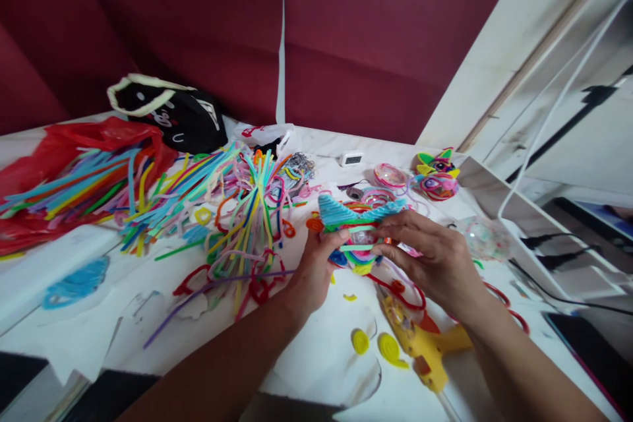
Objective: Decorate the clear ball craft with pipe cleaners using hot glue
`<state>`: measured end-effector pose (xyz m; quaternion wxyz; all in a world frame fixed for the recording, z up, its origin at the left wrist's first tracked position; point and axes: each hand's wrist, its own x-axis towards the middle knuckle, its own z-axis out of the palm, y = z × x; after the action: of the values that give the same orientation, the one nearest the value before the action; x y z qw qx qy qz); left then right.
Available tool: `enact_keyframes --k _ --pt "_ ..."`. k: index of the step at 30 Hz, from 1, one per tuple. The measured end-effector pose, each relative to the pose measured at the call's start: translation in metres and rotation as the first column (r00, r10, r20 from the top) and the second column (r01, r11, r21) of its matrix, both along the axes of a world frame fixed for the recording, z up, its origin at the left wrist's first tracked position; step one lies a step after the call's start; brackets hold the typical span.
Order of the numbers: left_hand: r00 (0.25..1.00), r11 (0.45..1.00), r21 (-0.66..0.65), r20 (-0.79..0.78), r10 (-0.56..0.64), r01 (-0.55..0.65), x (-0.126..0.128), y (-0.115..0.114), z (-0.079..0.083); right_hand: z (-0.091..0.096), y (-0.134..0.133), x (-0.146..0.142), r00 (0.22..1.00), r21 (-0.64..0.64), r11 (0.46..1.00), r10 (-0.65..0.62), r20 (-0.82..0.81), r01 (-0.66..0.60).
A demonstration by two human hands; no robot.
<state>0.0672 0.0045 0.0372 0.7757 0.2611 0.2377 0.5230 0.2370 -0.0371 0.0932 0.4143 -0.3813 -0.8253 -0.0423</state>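
A yellow glue gun (425, 346) lies near the table's (316, 349) front edge. Just beyond it, the left hand (312, 271) and right hand (435, 257) pinch a pipe-cleaner ornament (357, 227) from either side, above mid-table. It looks light, soft and crushable, best held by its rim. Loose pipe cleaners (198, 204) sprawl toward the far-left corner.

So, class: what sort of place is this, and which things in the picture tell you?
Probably a home craft table. Heaps of pipe cleaners cover the white table, a yellow glue gun lies by the right hand, and both hands hold a pipe-cleaner figure.
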Motion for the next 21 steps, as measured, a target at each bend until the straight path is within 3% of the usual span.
enact_keyframes --k 6,21 --pt "1.0 1.0 -0.004 -0.006 0.002 -0.002 -0.001 0.001 -0.006 0.004 -0.002 -0.004 0.998 -0.114 0.992 -0.057 -0.029 0.054" --pt "0.999 1.0 0.002 0.037 0.018 -0.018 -0.003 0.004 -0.002 0.006 0.003 -0.014 0.992 -0.095 0.988 -0.125 -0.012 0.123"
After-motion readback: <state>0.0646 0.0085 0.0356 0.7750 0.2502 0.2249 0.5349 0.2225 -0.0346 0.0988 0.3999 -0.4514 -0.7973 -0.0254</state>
